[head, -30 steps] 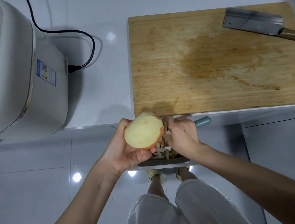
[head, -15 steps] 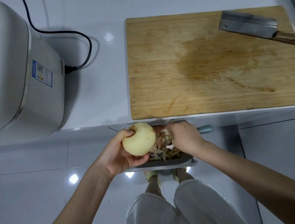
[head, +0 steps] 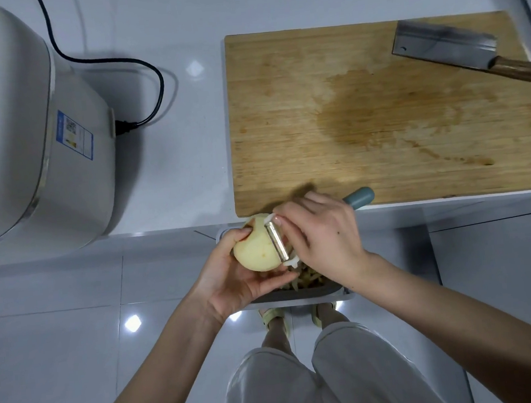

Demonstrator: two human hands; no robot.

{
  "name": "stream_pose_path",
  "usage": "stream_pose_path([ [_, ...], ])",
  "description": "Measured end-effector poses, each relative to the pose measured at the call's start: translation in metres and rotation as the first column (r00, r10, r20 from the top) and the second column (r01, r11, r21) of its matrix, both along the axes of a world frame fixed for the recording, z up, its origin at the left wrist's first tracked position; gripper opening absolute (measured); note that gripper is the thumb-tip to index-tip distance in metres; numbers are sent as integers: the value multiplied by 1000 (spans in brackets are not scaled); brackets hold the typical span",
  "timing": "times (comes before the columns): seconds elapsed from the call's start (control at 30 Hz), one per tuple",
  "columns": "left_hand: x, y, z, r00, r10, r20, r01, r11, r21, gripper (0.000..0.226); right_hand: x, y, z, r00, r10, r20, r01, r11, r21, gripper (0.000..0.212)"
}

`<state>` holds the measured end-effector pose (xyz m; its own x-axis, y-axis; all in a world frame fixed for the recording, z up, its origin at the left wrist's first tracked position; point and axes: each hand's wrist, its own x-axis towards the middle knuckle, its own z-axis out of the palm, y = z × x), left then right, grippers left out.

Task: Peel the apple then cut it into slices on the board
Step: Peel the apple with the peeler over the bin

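My left hand (head: 232, 280) grips a pale, mostly peeled apple (head: 257, 249) just off the counter's front edge. My right hand (head: 324, 238) holds a peeler (head: 278, 243) with a teal handle (head: 360, 197); its metal blade lies against the apple's right side. Below both hands a grey bin (head: 300, 297) holds several peel strips. The wooden cutting board (head: 363, 123) lies on the counter beyond the hands. A cleaver (head: 445, 45) with a wooden handle rests on the board's far right corner.
A large white appliance (head: 29, 124) stands on the counter at the left, its black cord (head: 139, 71) curling across the white countertop. A wet stain marks the board's middle. My legs and sandalled feet show below on the tiled floor.
The apple has turned in my left hand and lifted slightly. My right hand rose from the bin and brought the peeler blade onto the apple's right side.
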<state>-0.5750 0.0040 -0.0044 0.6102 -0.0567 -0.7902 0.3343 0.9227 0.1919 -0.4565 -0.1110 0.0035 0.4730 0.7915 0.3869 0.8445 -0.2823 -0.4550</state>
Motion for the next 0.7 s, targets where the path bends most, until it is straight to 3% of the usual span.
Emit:
stream_pose_path([
  [0.17,3,-7,3,999,11,-35,-9,999,50,29,-3,5,6,997,-9,82,9,1000,0,20],
  [0.27,1,-5,3,998,0,-66,3,999,46,33,-1,1,1,998,-15,53,16,1000,-16,16],
  [0.4,-6,2,8,998,-41,37,41,999,9,41,6,-12,-19,999,-36,-21,32,988,-151,16],
  [0.5,0,4,20,985,-88,151,91,996,-13,37,0,-15,-28,989,-85,-118,50,960,-276,14],
  [0.6,1,11,21,982,-82,170,92,994,-51,41,-3,-12,-25,948,-208,-240,107,920,-376,17],
  [0.7,-6,15,14,992,-33,124,42,996,-75,50,2,-10,-14,797,-321,-511,100,905,-414,23],
])
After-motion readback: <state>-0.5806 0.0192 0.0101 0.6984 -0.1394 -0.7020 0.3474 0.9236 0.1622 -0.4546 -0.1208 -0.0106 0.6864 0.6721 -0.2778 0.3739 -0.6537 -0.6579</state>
